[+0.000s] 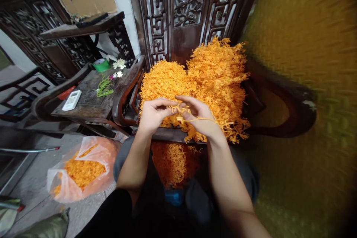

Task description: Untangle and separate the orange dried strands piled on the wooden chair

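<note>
Between my two hands is a thin orange branched plastic piece (182, 110), with a long strand running across my right palm to the wrist. My left hand (154, 114) pinches its left end between thumb and fingers. The fingers of my right hand (201, 116) curl around its other end. Just beyond the hands, two piles rest on a dark wooden chair: a low heap of small orange pieces (164, 78) at left and a taller heap of orange branched pieces (219, 70) at right. More orange strands (178, 163) lie below the chair's front edge, between my knees.
A clear plastic bag (107, 160) of orange pieces stands on the floor at left. On the wooden side table (86, 106) lie green tape (101, 65), a white device (71, 100), green stems (105, 86) and white flowers (119, 64). A curved armrest (304, 115) juts out right.
</note>
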